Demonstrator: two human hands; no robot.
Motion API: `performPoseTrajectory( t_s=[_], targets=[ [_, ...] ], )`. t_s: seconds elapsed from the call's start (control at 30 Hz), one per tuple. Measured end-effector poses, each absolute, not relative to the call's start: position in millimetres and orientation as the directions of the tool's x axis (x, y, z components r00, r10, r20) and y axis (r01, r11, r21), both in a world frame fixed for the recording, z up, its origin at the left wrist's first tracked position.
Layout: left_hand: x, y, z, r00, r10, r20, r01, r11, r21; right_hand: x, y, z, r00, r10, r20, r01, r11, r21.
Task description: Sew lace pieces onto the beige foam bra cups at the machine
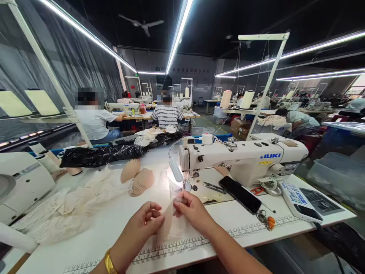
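My left hand [146,220] is closed in a pinch at the edge of a thin pale fabric piece [169,222], above the white table front. The same fabric's upper right edge is between the thumb and fingers of my right hand [189,209], just in front of the lit needle area of the white sewing machine [222,158]. Beige oval pieces [142,180] lie stacked left of the needle. Sheer cream fabric [82,203] is heaped farther left.
Right of my hands lie black snips [213,187], a phone [241,194], keys with an orange charm [270,222] and a control box [299,201]. A black plastic bag [102,155] lies behind the fabric. People sit at machines beyond.
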State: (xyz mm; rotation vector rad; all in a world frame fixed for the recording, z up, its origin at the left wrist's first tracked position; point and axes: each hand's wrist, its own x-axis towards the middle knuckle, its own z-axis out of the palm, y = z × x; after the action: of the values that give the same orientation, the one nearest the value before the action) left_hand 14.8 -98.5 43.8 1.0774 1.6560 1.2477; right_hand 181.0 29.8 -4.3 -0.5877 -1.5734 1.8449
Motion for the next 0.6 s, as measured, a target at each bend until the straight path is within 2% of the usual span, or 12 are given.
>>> performPoseTrajectory(
  t_s=[0.13,0.2,0.3,0.4,0.47,0.5,0.53,0.6],
  targets=[
    [4.1,-99.1,68.3,-0.336,0.934,0.125,0.523,0.075,0.849,183.3,15.1,9.5,-0.729,0.681,0.069,-0.082,0.013,-0.997],
    [0.3,-96.1,79.0,-0.201,0.967,0.156,0.614,0.0,0.789,187.1,6.3,20.6,-0.757,0.646,0.098,-0.03,0.115,-0.993],
    [-5.8,-85.5,85.8,0.124,0.992,0.032,0.649,-0.105,0.754,196.5,-1.7,38.0,-0.804,0.579,0.134,0.036,0.273,-0.961],
    [-14.5,-72.0,84.2,0.324,0.929,-0.18,0.608,-0.059,0.792,207.4,-0.4,52.6,-0.841,0.525,0.134,0.037,0.303,-0.952],
    [-19.5,-65.3,82.8,0.311,0.918,-0.247,0.613,0.005,0.79,212.4,2.6,60.5,-0.807,0.556,0.198,0.043,0.389,-0.92],
    [-21.5,-63.4,83.1,0.259,0.939,-0.224,0.636,0.009,0.772,213.3,3.8,64.0,-0.768,0.585,0.262,0.053,0.467,-0.883],
    [-23.4,-62.4,84.2,0.188,0.97,-0.152,0.666,-0.012,0.746,212.8,4.6,66.9,-0.713,0.609,0.347,0.067,0.552,-0.831],
    [-27.6,-63.2,87.7,0.05,0.994,0.097,0.741,-0.102,0.664,207.3,5.4,69.6,-0.591,0.599,0.541,0.077,0.709,-0.701]
  ],
)
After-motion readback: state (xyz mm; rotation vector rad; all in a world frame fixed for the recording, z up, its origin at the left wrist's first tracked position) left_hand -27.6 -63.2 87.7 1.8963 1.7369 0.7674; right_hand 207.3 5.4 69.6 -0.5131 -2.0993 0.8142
